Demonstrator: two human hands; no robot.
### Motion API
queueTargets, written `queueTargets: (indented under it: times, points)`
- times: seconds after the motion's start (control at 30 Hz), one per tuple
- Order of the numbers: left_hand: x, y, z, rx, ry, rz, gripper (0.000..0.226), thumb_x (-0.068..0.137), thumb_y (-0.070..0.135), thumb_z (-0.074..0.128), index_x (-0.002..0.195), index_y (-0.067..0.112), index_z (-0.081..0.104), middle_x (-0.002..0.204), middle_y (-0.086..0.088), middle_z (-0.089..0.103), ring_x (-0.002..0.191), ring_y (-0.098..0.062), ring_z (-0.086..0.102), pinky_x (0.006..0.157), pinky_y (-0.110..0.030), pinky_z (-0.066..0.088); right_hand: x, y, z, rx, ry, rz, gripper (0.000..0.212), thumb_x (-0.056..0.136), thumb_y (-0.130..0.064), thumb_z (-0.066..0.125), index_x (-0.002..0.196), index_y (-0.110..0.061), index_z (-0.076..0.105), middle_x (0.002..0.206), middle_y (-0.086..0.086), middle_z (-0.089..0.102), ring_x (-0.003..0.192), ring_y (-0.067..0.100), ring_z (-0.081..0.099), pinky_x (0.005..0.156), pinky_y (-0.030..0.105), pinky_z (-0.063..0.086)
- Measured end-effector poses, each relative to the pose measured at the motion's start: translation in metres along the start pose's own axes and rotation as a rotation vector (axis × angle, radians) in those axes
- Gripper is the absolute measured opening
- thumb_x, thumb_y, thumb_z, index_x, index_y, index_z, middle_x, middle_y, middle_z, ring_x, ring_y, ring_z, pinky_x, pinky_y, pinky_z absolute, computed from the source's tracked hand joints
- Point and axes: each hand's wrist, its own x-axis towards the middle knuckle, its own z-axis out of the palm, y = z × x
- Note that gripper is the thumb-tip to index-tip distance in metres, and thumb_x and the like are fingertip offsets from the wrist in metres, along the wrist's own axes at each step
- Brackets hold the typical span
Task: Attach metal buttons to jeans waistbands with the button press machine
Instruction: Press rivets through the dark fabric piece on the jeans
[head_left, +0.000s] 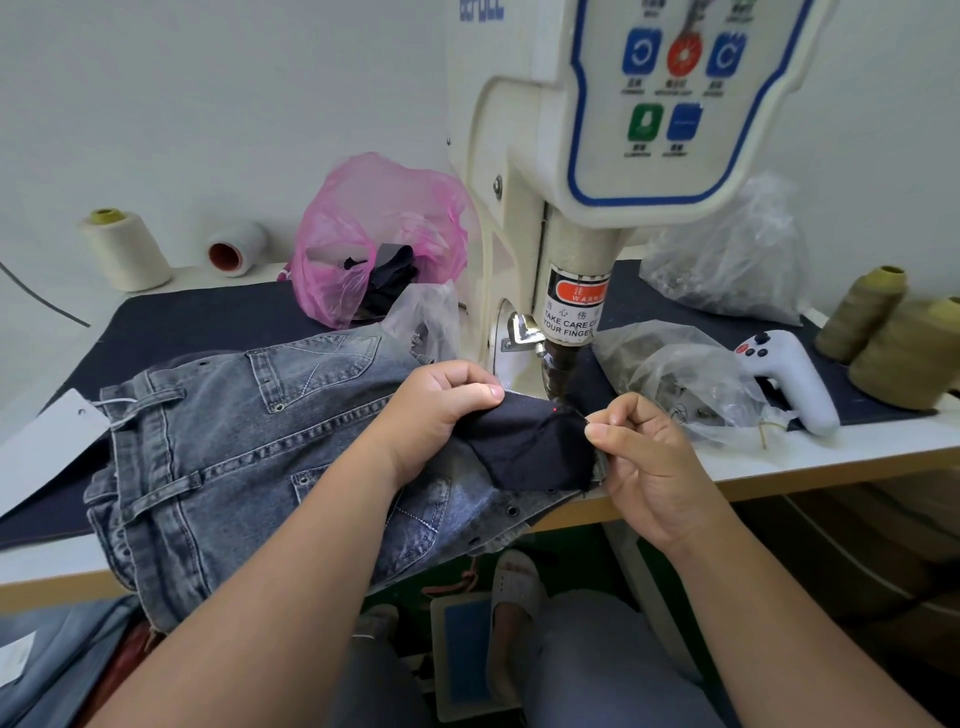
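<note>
A dark cloth patch (530, 447) is lying on the grey jeans (260, 447) at the worktop (779, 457) edge, just below the button press machine (566, 291); its red dot (555, 410) appears to be sitting slightly in front of the punch. The left hand (441, 410) is pinching the patch's left end, while the right hand (644, 457) is pinching its right corner, stretching it crosswise between them.

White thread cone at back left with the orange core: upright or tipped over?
Tipped over. The white thread cone lies on its side, its orange core opening facing the camera, while the cream cone beside it stands upright.
</note>
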Motion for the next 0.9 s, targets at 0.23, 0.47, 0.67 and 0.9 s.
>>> queueTargets:
  times: [0.23,0.47,0.67,0.9]
  points:
    - [-0.0003,0.0002,-0.0002,-0.001,-0.009,-0.003,0.005,0.070,0.027,0.067,0.068,0.027,0.073,0.071,0.009,0.065,0.070,-0.005,0.058,0.074,-0.024,0.044,-0.0003,-0.0010,0.0010,-0.019,-0.019,-0.003,0.025,0.069,0.000,0.071,0.064,-0.023,0.062,0.070,0.001,0.061,0.068,0.011,0.059,0.067,0.020,0.054]
    - [0.0012,-0.0004,0.0013,-0.083,0.020,-0.022,0.021,0.065,0.020,0.053,0.067,0.023,0.074,0.078,-0.008,0.060,0.084,-0.022,0.051,0.082,-0.036,0.039,-0.0011,-0.0013,0.0018,-0.008,-0.008,-0.008,0.024,0.073,0.003,0.068,0.070,-0.017,0.055,0.070,0.002,0.061,0.066,0.011,0.058,0.068,0.021,0.052]
    - [0.0002,0.0000,0.0019,-0.082,0.026,-0.015,0.024,0.054,0.035,0.057,0.066,0.024,0.073,0.078,-0.001,0.063,0.084,-0.016,0.054,0.079,-0.031,0.043,-0.0009,-0.0017,0.0017,-0.028,-0.008,0.005,0.027,0.072,0.005,0.070,0.067,-0.019,0.058,0.070,0.002,0.062,0.066,0.011,0.059,0.067,0.021,0.053]
    - [-0.0010,0.0024,0.0021,-0.008,0.047,-0.003,0.014,0.071,0.023,0.060,0.063,0.025,0.071,0.065,0.007,0.062,0.067,-0.008,0.053,0.072,-0.027,0.042,0.0002,-0.0011,0.0024,-0.015,-0.004,-0.006,0.024,0.075,0.001,0.070,0.067,-0.020,0.060,0.072,0.003,0.063,0.067,0.010,0.061,0.067,0.020,0.053]
